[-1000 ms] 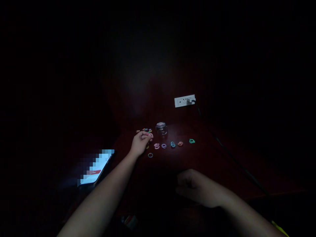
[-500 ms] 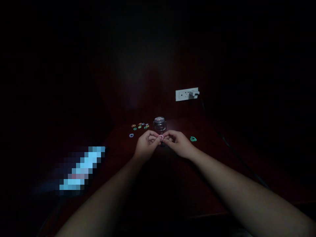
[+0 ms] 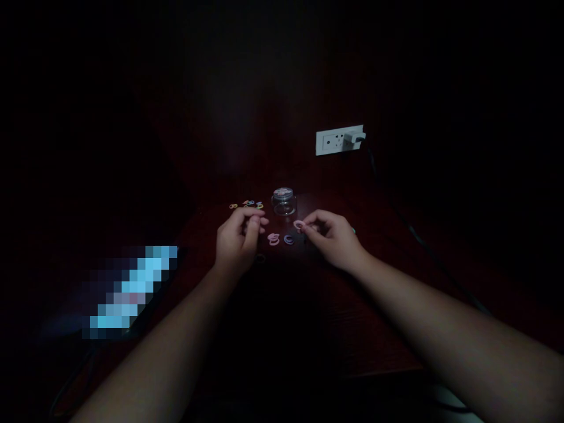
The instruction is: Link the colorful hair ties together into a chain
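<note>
A pink ring that looks like a hair tie [image 3: 298, 224] is pinched between the thumb and index finger of my right hand [image 3: 337, 236]. My left hand [image 3: 235, 239] is apart from it, its fingers loosely closed with the thumb against them and nothing visible in them. On the table between my hands lie pink hair ties [image 3: 274, 239], overlapping, and beside them a purple-blue hair tie [image 3: 288, 239]. A clear jar [image 3: 284, 202] with a patterned lid stands just beyond. Behind my left hand are several multicoloured hair ties [image 3: 252, 204], partly covered. Something green [image 3: 353, 231] peeks out behind my right hand.
A white wall socket [image 3: 339, 141] holds a plugged-in adapter, its dark cable [image 3: 423, 238] running down the right side. At left is a bright pixelated screen [image 3: 138, 288]. The dark reddish table [image 3: 352, 329] has its front edge near the bottom. Surroundings are very dark.
My hands have moved apart; the left has let go of the pink hair tie, which stays in the right. Pink and purple-blue ties between them now show. The view has shifted slightly.
</note>
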The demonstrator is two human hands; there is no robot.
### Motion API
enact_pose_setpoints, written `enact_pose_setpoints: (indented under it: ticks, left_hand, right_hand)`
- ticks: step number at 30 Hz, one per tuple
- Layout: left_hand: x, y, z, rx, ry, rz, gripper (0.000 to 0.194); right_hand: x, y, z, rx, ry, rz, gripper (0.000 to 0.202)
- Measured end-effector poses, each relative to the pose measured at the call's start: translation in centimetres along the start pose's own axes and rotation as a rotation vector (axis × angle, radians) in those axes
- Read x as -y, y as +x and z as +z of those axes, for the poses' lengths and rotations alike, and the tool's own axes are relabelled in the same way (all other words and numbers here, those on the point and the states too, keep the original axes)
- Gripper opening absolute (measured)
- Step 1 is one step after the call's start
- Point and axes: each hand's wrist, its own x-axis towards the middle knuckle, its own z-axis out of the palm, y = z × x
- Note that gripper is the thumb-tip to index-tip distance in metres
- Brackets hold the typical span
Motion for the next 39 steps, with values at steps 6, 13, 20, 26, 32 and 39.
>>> enact_pose_setpoints:
  ticks: [6,13,20,26,32,39]
  left_hand:
    - [-1.1,-0.6,1.0,0.31,0.113,0.181,0.019]
    - [-0.7,-0.7,1.2,0.318,0.142,0.165,0.013]
    - [-0.7,-0.9,1.4,0.364,0.128,0.11,0.013]
    - [-0.6,-1.0,1.6,0.409,0.075,0.078,0.013]
    - [-0.7,-1.1,1.6,0.429,0.045,0.079,0.01]
    - [-0.9,-1.2,1.7,0.451,0.038,0.074,0.008]
  right_hand:
    - [-0.4,-0.6,0.7,0.156,-0.062,-0.061,0.019]
    - [0.1,-0.7,0.6,0.168,-0.12,-0.071,0.013]
    - [0.3,-0.8,0.4,0.166,-0.157,-0.061,0.007]
    - [-0.1,-0.8,0.6,0.208,-0.124,-0.019,0.008]
    - [-0.1,-0.9,0.8,0.213,-0.103,-0.011,0.009]
    - [0.1,-0.9,0.7,0.176,-0.083,-0.031,0.008]
